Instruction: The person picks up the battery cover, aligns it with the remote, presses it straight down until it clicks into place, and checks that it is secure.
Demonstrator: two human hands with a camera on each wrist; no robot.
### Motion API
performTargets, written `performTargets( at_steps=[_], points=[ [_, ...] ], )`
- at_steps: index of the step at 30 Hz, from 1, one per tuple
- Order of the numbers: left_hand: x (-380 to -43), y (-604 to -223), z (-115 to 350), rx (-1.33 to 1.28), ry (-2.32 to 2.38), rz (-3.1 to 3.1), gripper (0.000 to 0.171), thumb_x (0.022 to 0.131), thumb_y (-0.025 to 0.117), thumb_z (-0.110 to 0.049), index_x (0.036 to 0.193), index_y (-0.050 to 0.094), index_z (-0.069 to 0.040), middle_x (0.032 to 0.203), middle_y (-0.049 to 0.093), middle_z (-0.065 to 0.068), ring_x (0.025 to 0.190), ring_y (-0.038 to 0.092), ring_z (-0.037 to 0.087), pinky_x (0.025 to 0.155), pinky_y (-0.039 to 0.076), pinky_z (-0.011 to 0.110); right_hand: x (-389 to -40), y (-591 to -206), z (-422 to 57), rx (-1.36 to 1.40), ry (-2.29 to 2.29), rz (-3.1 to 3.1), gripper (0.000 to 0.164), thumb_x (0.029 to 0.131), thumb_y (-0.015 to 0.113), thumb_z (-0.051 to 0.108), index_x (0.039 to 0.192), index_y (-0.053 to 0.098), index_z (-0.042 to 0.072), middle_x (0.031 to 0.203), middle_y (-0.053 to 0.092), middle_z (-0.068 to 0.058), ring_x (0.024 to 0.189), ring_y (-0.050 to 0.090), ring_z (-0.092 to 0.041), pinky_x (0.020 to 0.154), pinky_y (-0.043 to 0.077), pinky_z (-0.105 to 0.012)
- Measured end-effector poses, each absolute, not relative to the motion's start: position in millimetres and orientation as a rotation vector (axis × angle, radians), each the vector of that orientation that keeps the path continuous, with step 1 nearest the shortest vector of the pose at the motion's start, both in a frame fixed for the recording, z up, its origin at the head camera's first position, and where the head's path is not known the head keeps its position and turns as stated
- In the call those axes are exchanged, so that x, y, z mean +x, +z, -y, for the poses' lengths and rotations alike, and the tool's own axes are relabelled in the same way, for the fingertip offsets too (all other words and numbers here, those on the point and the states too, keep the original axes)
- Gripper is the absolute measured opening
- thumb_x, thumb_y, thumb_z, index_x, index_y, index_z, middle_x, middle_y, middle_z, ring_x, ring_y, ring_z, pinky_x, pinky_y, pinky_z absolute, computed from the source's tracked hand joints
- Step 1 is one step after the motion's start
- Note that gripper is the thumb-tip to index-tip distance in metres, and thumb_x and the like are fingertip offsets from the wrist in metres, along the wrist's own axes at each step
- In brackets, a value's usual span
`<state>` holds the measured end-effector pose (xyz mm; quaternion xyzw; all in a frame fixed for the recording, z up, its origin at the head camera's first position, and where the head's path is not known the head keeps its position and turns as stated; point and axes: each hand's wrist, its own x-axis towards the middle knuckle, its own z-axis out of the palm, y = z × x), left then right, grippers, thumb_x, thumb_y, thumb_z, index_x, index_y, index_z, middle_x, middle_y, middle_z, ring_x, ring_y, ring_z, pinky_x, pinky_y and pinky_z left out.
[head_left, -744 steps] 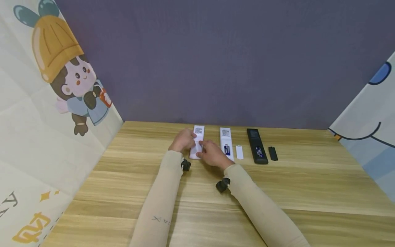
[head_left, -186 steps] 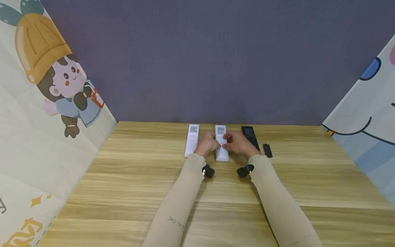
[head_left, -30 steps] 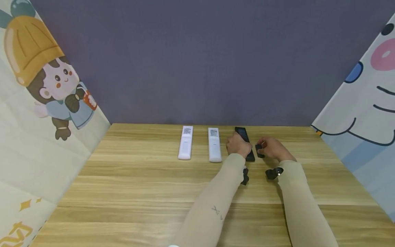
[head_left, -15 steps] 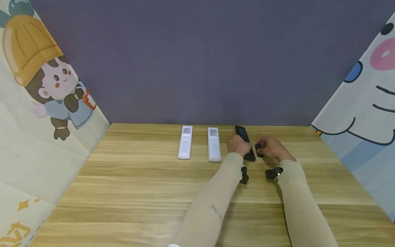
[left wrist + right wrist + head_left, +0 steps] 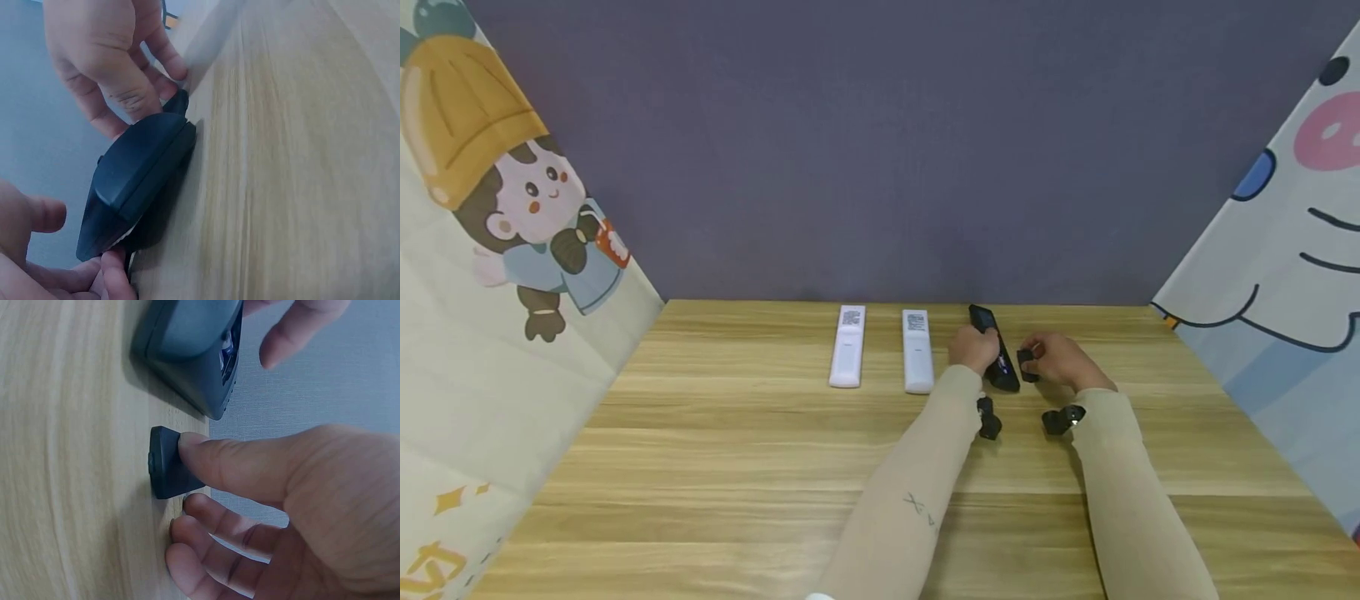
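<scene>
My left hand (image 5: 973, 348) holds the black remote control (image 5: 134, 165) by its left edge, fingers curled under it and thumb raised clear. The remote is tilted, its left edge lifted off the table. Blue batteries (image 5: 226, 350) show in its uncovered compartment. Just to the right, my right hand (image 5: 1058, 360) pinches the small black battery cover (image 5: 172, 464), thumb on its face, the rest of the grip partly hidden. The cover stands on edge close to the wooden table, apart from the remote.
Two white remotes, the left one (image 5: 847, 346) and the middle one (image 5: 917, 350), lie face down with their battery covers on. A dark wall panel (image 5: 880, 167) rises behind the wooden table (image 5: 737, 433). Printed cartoon sheets stand at both sides.
Earlier my hands were at the left, then the middle white remote, whose loose cover is now on. In the last second my left thumb lifts off the black remote, uncovering its batteries.
</scene>
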<state>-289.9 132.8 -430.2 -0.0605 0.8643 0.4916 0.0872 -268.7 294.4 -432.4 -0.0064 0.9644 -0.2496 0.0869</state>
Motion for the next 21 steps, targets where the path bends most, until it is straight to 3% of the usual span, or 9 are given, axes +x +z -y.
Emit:
performTargets(
  at_steps=[14,18,21],
  points=[
    [-288.7,-431.1,-123.4,-0.143,1.502,-2.636,0.031,0.101,0.057,-0.026,0.109,0.075,-0.002,0.110,0.075,0.014,0.102,0.069,0.028,0.089,0.056,0.038,-269.4,-433.1,-295.3,-0.064,-0.732,-2.902,0.037,0.098,0.066,0.013,0.129,0.059,-0.004,0.123,0.061,-0.032,0.112,0.060,-0.047,0.094,0.049,-0.060],
    [-286.1,-431.7,-123.7,-0.186,1.570,-2.605,0.026,0.100,0.060,-0.026,0.094,0.074,-0.005,0.099,0.074,0.012,0.091,0.067,0.025,0.083,0.055,0.037,-269.4,-433.0,-295.0,-0.055,-0.756,-2.902,0.037,0.097,0.065,0.013,0.130,0.059,-0.004,0.122,0.061,-0.032,0.111,0.060,-0.045,0.094,0.049,-0.059],
    [-287.6,-435.4,-125.9,-0.216,1.617,-2.577,0.030,0.099,0.062,-0.025,0.074,0.064,-0.009,0.082,0.069,0.006,0.076,0.059,0.020,0.070,0.049,0.035,-269.0,-433.0,-295.5,-0.057,-0.774,-2.908,0.037,0.097,0.066,0.012,0.129,0.059,-0.004,0.120,0.062,-0.031,0.109,0.061,-0.044,0.093,0.050,-0.058]
  ],
)
